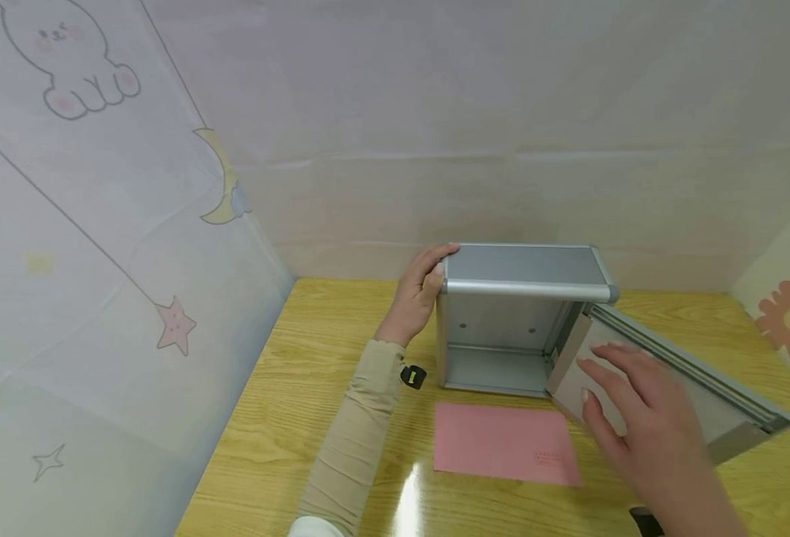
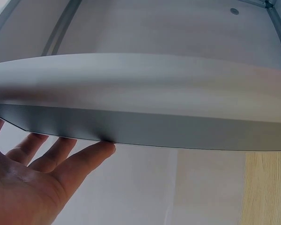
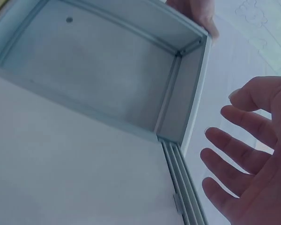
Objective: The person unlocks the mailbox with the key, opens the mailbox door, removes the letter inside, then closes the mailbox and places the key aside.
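Note:
A grey metal box (image 1: pixel 529 265) with silver rounded edges stands on the table, its front facing me. Its hinged door (image 1: pixel 723 425) is swung out to the right, and the inside shows bare walls. My left hand (image 1: pixel 416 298) rests against the upper left corner; in the left wrist view its fairly straight fingers (image 2: pixel 86 161) touch the side. Above the inner face of the door in the head view is my right hand (image 1: pixel 650 418), fingers spread and slightly bent, holding nothing. In the right wrist view those fingers (image 3: pixel 234 150) stand apart from the box.
A pink envelope (image 1: pixel 502 441) with small red print lies flat in front of the box on the wood-grain table (image 1: pixel 280 418). Behind the table hangs a pale cloth backdrop (image 1: pixel 381 201), and a patterned one (image 1: pixel 99 224) is at the left.

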Demonstrator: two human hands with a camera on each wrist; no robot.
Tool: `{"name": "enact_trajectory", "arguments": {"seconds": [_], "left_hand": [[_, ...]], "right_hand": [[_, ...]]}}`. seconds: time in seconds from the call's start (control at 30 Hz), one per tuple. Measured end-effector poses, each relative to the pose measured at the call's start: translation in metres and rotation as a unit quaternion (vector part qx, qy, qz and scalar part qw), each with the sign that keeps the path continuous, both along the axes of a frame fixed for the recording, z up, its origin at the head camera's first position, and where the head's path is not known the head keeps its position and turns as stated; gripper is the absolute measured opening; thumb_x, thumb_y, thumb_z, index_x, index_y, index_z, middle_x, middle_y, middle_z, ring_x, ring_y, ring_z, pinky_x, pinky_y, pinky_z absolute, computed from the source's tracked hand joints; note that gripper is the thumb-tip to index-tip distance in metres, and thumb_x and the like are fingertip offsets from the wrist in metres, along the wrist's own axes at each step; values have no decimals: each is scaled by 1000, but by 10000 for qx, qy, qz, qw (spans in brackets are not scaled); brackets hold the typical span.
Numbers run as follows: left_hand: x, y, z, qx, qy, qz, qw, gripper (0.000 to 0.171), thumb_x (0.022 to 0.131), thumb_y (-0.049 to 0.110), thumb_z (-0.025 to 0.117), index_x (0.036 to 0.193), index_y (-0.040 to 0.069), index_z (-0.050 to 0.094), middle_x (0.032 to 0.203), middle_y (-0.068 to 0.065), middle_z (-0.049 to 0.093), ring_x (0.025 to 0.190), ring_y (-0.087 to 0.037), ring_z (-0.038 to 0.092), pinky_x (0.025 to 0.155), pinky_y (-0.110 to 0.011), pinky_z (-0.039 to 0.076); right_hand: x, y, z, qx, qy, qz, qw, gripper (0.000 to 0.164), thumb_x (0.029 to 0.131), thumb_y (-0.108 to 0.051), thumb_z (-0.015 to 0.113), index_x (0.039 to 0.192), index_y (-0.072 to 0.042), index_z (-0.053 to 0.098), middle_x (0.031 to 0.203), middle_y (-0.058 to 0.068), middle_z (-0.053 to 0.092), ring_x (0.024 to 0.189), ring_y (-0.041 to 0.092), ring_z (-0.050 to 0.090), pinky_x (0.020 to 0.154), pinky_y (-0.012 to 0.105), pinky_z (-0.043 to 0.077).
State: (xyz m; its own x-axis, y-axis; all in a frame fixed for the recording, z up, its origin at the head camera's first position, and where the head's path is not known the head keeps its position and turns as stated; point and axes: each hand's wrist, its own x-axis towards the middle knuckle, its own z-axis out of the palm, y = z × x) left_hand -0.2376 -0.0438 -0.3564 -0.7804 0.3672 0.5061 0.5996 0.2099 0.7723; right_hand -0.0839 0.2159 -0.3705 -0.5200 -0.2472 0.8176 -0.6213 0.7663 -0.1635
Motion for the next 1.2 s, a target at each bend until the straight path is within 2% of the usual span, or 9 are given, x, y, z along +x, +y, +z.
{"name": "enact_trajectory", "arguments": {"seconds": [0.07,0.2,0.27,0.43,0.53,0.73,0.97,1.2], "left_hand": [[-3,0,-3,5,19,14,10000,78,94,67,24,140,8,47,146,-13,39,137,-25,30,105,-46,32],[-18,1,-21,-5,75,57,10000,75,93,69,24,142,17,46,147,-4,38,137,-19,31,105,-45,33],[-17,1,-19,-22,96,42,9999,76,93,69,23,142,16,46,147,-5,38,136,-19,32,105,-45,33],[2,0,1,27,54,-31,10000,80,94,66,23,140,5,46,145,-15,39,134,-26,35,104,-45,34],[1,0,1,41,72,-23,10000,79,94,66,24,140,5,46,145,-15,39,133,-26,36,104,-45,34],[1,0,0,27,100,-29,9999,76,96,64,25,140,5,47,145,-15,40,134,-26,36,104,-45,34],[1,0,0,14,73,-62,10000,76,96,63,24,140,6,46,145,-15,39,132,-26,37,103,-45,35],[1,0,0,49,77,-66,9999,71,99,60,26,140,6,46,144,-17,40,129,-27,40,102,-45,36]], "right_hand": [[0,4,3,-75,154,-127,9998,46,98,-35,45,101,5,68,105,24,62,101,45,53,107,36,30],[3,13,7,-160,240,-478,9984,46,97,-35,46,101,5,69,105,25,62,102,46,53,106,42,31],[6,18,9,-139,161,-679,9975,48,97,-37,45,103,5,69,107,25,62,103,46,53,107,41,30],[16,28,15,272,-421,-1143,9922,58,99,-43,39,110,7,66,113,26,60,105,46,51,109,43,27],[21,31,20,469,-646,-1297,9883,61,99,-44,36,112,8,65,114,27,59,104,45,51,110,45,26],[26,35,20,430,-745,-1445,9858,64,98,-47,36,112,8,65,113,26,60,101,45,52,110,42,26],[24,42,14,80,-171,-1389,9901,60,96,-46,43,110,8,66,108,26,62,87,46,54,108,26,26],[35,40,19,345,-682,-1667,9830,66,97,-49,38,109,10,65,109,28,62,91,48,55,110,35,25]]}}
